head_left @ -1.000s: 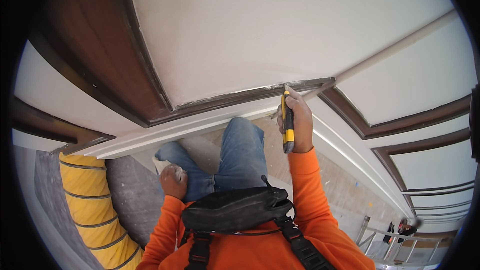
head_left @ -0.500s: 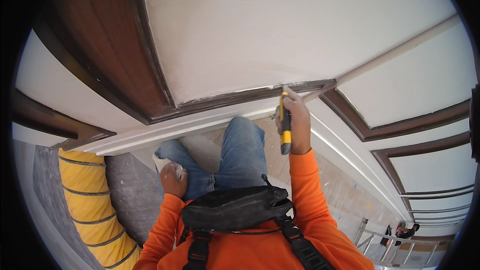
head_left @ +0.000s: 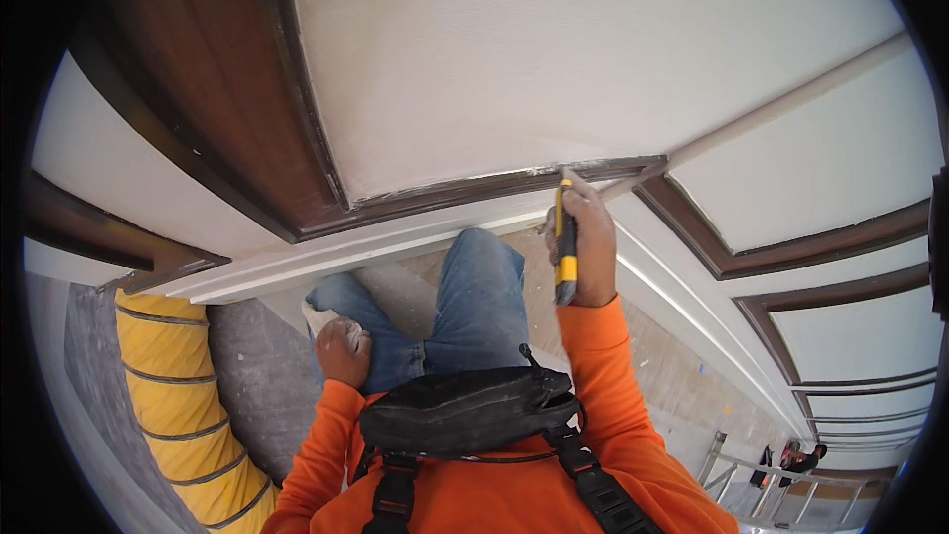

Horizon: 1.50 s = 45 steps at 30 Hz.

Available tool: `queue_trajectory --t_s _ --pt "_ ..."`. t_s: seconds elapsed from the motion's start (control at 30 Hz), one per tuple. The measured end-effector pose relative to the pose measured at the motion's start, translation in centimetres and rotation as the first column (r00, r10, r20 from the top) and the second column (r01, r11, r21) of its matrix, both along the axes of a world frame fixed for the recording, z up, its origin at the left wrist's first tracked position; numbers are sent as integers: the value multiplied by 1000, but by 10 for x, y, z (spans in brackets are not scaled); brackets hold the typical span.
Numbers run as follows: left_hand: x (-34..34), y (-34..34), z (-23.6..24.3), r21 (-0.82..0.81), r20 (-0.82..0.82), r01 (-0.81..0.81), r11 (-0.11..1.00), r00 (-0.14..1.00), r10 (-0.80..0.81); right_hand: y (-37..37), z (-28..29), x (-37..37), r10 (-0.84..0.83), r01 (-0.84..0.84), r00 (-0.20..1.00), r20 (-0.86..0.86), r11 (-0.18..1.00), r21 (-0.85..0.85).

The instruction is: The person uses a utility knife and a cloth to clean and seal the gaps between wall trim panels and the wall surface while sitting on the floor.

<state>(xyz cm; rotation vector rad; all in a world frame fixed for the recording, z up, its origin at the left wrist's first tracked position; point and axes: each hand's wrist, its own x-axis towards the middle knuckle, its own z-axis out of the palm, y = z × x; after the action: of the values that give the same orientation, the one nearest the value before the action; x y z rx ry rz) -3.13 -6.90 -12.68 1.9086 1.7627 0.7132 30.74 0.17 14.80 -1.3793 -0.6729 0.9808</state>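
My right hand (head_left: pixel 590 247) is wrapped round a yellow-and-black utility knife (head_left: pixel 565 242). The knife's front end points away from me and meets the upper edge of the dark wood trim (head_left: pixel 474 195), where that trim borders a white wall panel (head_left: pixel 514 59). Whitish residue lies along this edge, and pale dust coats my fingers. My left hand (head_left: pixel 343 351) rests closed on my left thigh. Something pale and crumpled (head_left: pixel 318 319), perhaps cloth or paper, shows beside its fingers; most of it is hidden.
A white baseboard (head_left: pixel 395 249) runs below the trim, in front of my knees. On the left lies a yellow ribbed duct hose (head_left: pixel 168 386). A black pouch (head_left: pixel 465 413) hangs at my waist. Far right, a metal ladder (head_left: pixel 781 489) stands near another person (head_left: pixel 806 460).
The knife and my right hand have shifted very slightly, with the front end still at the trim edge. My left hand stays on my thigh.
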Motion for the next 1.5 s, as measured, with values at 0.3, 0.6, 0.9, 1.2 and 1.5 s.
queue_trajectory --t_s 0.3,0.6,0.9,1.2,1.5 --pt "3 1 7 -14 16 -11 1000 1000 11 -2 -2 -19 35 -35 999 -8 999 -9" --pt "4 0 6 12 9 -14 1000 1000 13 2 -5 -31 68 -68 998 0 998 7" --pt "1 1 1 -12 4 -13 1000 1000 13 1 1 -26 61 -61 998 -12 998 8" --pt "1 0 1 -7 -6 -7 1000 1000 7 1 -10 -38 98 -99 995 31 995 15" --pt "1 2 0 86 6 1 996 1000 -1 3 -14 -42 143 -143 987 69 990 -3"
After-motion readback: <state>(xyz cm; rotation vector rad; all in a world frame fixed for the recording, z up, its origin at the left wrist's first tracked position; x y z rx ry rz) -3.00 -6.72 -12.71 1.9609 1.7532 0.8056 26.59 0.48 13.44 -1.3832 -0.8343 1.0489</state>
